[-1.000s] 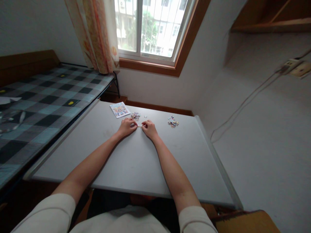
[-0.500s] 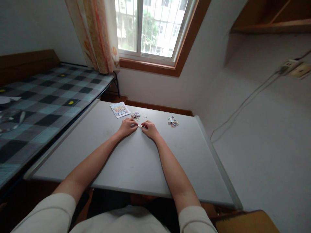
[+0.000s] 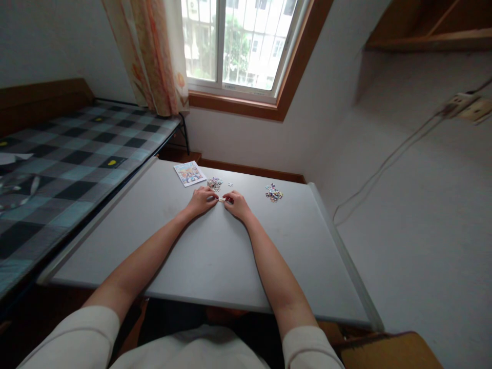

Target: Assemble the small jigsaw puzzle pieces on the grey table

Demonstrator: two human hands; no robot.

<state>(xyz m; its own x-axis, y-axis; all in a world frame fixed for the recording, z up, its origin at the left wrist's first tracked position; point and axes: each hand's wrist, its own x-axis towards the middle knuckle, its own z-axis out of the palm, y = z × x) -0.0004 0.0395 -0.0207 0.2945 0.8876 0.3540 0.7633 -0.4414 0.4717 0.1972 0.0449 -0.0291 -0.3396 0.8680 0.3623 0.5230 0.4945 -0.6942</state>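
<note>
My left hand and my right hand rest on the grey table, fingertips meeting. Both pinch small jigsaw pieces held between them on the tabletop. Just beyond the hands lies a small heap of loose puzzle pieces, with a single piece beside it. A second heap of pieces sits to the right. A picture card showing the puzzle image lies at the far left of the table.
A bed with a checked cover runs along the table's left side. A curtained window is behind the table. A white wall on the right carries a cable and a power strip. A wooden chair edge shows bottom right.
Hardly anything differs; both hands stay pinched together at the same spot with only slight finger movement.
</note>
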